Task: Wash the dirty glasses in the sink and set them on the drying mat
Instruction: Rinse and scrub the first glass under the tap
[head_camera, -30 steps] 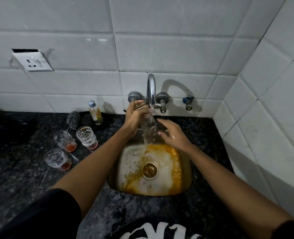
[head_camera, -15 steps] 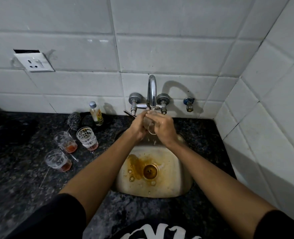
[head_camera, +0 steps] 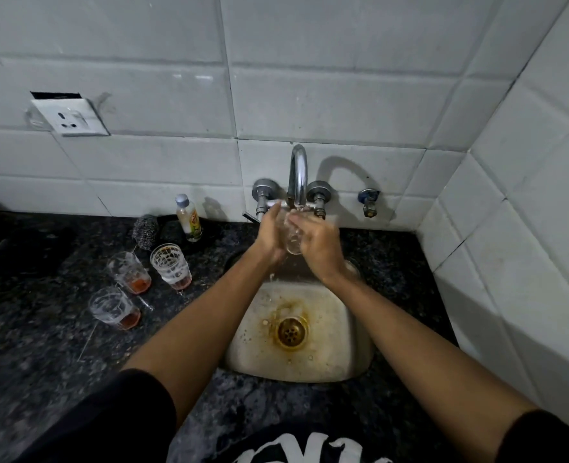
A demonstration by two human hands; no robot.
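Glass (head_camera: pixel 293 240) held under tap (head_camera: pixel 298 175) above sink (head_camera: pixel 360 355), clamped between left hand (head_camera: pixel 271 233) and right hand (head_camera: pixel 319 243); long axis roughly vertical (rim hidden). Three dirty glasses (head_camera: pixel 171 265) noted well left on counter, nearer left hand; drying mat not seen

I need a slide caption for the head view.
Both hands rub a glass under the tap; three dirty glasses wait beside the sink.

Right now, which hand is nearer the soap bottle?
Left. The left hand is at the glass under the tap, just right of the soap bottle; the right hand is on the glass's far side.
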